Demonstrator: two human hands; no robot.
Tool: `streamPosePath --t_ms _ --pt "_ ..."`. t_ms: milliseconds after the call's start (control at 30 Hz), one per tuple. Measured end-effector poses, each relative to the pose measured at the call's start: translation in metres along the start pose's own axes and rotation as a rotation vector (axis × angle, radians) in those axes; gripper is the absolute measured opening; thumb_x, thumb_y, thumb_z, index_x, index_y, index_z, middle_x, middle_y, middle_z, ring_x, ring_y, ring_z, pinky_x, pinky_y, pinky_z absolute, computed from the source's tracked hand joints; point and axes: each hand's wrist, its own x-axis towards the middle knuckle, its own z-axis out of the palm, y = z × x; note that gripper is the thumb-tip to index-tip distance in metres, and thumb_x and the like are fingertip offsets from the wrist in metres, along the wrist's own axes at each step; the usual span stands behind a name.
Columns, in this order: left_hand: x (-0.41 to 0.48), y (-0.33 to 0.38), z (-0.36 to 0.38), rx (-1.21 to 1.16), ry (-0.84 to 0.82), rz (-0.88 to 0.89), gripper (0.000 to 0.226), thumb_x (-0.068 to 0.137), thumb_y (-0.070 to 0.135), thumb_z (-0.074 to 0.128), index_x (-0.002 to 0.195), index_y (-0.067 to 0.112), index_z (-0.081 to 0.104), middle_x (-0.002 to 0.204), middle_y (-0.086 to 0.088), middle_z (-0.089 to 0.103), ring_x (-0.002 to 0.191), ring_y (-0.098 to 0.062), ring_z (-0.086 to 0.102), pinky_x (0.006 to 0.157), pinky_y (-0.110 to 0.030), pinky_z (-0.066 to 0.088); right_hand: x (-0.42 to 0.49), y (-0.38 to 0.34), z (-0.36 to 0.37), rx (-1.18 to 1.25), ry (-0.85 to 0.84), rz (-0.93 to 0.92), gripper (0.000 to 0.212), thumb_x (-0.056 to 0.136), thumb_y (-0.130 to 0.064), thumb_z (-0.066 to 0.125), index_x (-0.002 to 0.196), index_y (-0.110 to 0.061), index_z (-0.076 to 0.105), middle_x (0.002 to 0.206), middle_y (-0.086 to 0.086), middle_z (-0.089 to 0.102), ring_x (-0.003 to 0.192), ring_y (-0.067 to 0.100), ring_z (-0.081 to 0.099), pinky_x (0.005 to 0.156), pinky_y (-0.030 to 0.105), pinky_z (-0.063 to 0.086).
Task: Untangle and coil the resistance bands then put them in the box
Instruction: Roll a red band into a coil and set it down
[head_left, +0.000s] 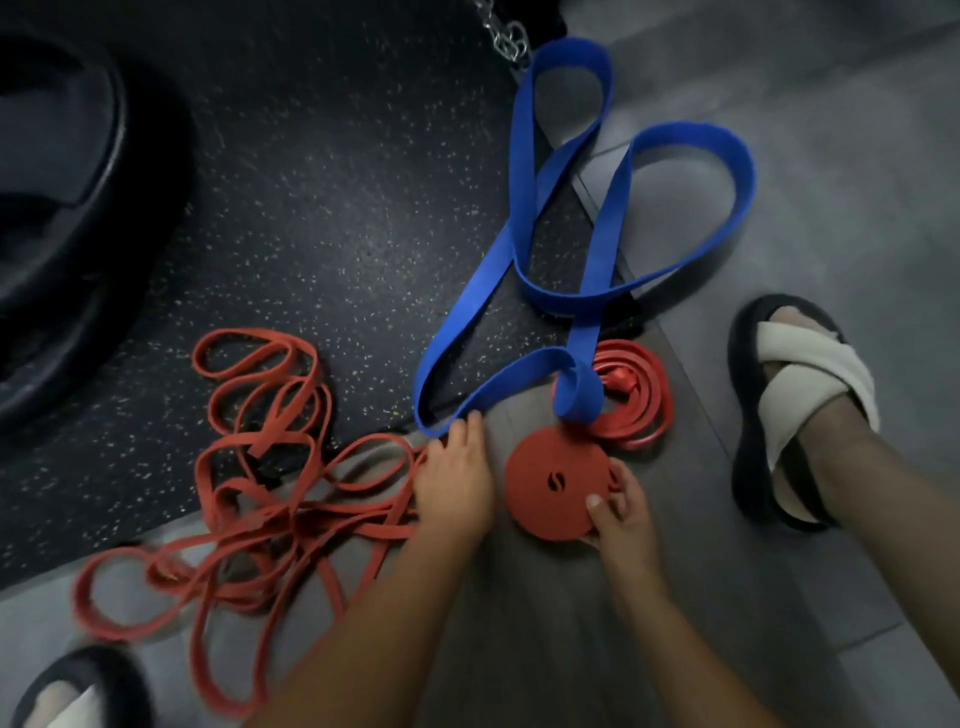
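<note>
Right hand (618, 514) holds the red coil (553, 488), a tightly wound flat disc of band lying on the grey tile floor (519, 649). Thumb is on its top face, fingers curled round its right rim.

Left hand (452, 478) is palm down just left of the coil, not touching it. Fingertips reach the near end of the blue band (519, 218). Strands of the tangled red bands (249, 467) run under the palm; cannot tell if the fingers grip them or just lie on them. The 2 hands are near each other but apart.

The tangled red bands spread left of the left hand in many loose loops, partly on the black speckled floor mat (322, 182), partly on tile.

The blue band is wide and uncoiled. It runs away from the left hand's fingertips in 2 big loops, and 1 fold drops onto the loose red coil (634, 400).

The loose red coil is a slack spiral just beyond the right hand, its near edge touching the red coil.

Right sandal (800, 410) stands right of the right hand. Left sandal (67, 696) is at the near left, below the tangle.

Weight plate (67, 208) is far left beyond the left hand. Chain (511, 39) is past the blue band's far loop.
</note>
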Motion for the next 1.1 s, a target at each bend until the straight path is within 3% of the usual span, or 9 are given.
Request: streamPosePath --t_ms 167,333,500,567,700,800,933,1000,1100 --pt "-0.002 -0.031 -0.012 0.237 0.071 0.027 0.058 0.094 0.025 0.037 0.147 0.022 0.014 0.14 0.002 0.037 0.119 -0.025 0.043 0.09 -0.036 0.037 0.006 0.007 0.009 0.0 0.01 -0.039 0.051 0.091 0.008 0.041 0.137 -0.012 0.037 0.121 0.014 0.052 0.102 0.024 0.052 0.051 0.014 0.051" --pt "-0.007 -0.05 -0.022 0.208 0.174 -0.039 0.066 0.088 0.025 0.048 0.147 0.027 0.019 0.135 -0.003 0.04 0.12 -0.027 0.041 0.093 -0.037 0.034 0.003 0.013 0.02 0.032 0.024 -0.067 0.051 0.09 0.01 0.042 0.136 -0.012 0.037 0.12 0.015 0.053 0.103 0.024 0.052 0.063 0.026 0.053" --pt "0.001 -0.043 -0.033 0.041 0.193 0.124 0.069 0.088 0.018 0.048 0.148 0.026 0.015 0.152 -0.001 0.022 0.12 -0.026 0.041 0.092 -0.037 0.04 -0.003 0.016 0.04 0.01 0.025 -0.092 0.051 0.09 0.009 0.044 0.135 -0.014 0.038 0.128 0.019 0.052 0.115 0.03 0.052 0.1 0.054 0.041" --pt "0.009 -0.037 -0.035 0.022 0.155 0.096 0.056 0.089 0.018 0.046 0.142 0.021 0.029 0.154 0.0 0.017 0.124 -0.026 0.037 0.097 -0.037 0.037 -0.002 0.014 0.052 -0.007 0.008 -0.086 0.052 0.091 0.007 0.044 0.138 -0.011 0.035 0.129 0.018 0.05 0.117 0.031 0.051 0.102 0.053 0.04" --pt "0.01 -0.038 -0.031 0.017 0.136 0.116 0.037 0.089 0.025 0.046 0.125 0.017 0.052 0.145 0.001 0.035 0.122 -0.025 0.037 0.097 -0.035 0.032 0.008 0.009 0.067 -0.143 0.011 -0.122 0.051 0.091 0.002 0.049 0.139 -0.011 0.036 0.118 0.012 0.052 0.105 0.025 0.054 0.098 0.047 0.045" --pt "-0.004 -0.034 -0.021 0.079 0.168 0.207 0.048 0.084 0.035 0.054 0.13 0.021 0.047 0.148 0.002 0.031 0.13 -0.025 0.029 0.102 -0.036 0.023 0.009 0.009 0.068 -0.19 0.025 -0.137 0.049 0.09 0.001 0.049 0.137 -0.01 0.037 0.114 0.011 0.053 0.102 0.022 0.053 0.095 0.044 0.044" --pt "-0.015 -0.019 -0.005 0.104 0.063 0.222 0.085 0.075 0.046 0.066 0.145 0.021 0.023 0.153 -0.006 0.02 0.141 -0.026 0.012 0.113 -0.046 0.002 0.01 0.007 0.067 -0.34 0.027 -0.192 0.042 0.089 0.002 0.049 0.13 -0.002 0.04 0.111 0.016 0.057 0.102 0.028 0.056 0.088 0.036 0.043" --pt "-0.013 -0.015 -0.004 0.133 0.066 0.188 0.086 0.074 0.046 0.068 0.144 0.02 0.026 0.151 -0.012 0.023 0.14 -0.03 0.015 0.113 -0.048 0.006 0.01 0.005 0.068 -0.421 0.055 -0.215 0.048 0.089 0.0 0.051 0.134 0.001 0.037 0.124 0.02 0.055 0.113 0.029 0.054 0.093 0.032 0.041" --pt "-0.012 -0.016 0.0 0.122 0.169 0.232 0.075 0.058 0.048 0.075 0.122 0.012 0.056 0.124 -0.02 0.056 0.119 -0.036 0.047 0.103 -0.05 0.027 0.007 0.001 0.073 -0.508 0.052 -0.231 0.056 0.086 0.005 0.049 0.139 -0.001 0.033 0.134 0.019 0.05 0.121 0.029 0.05 0.097 0.03 0.038"
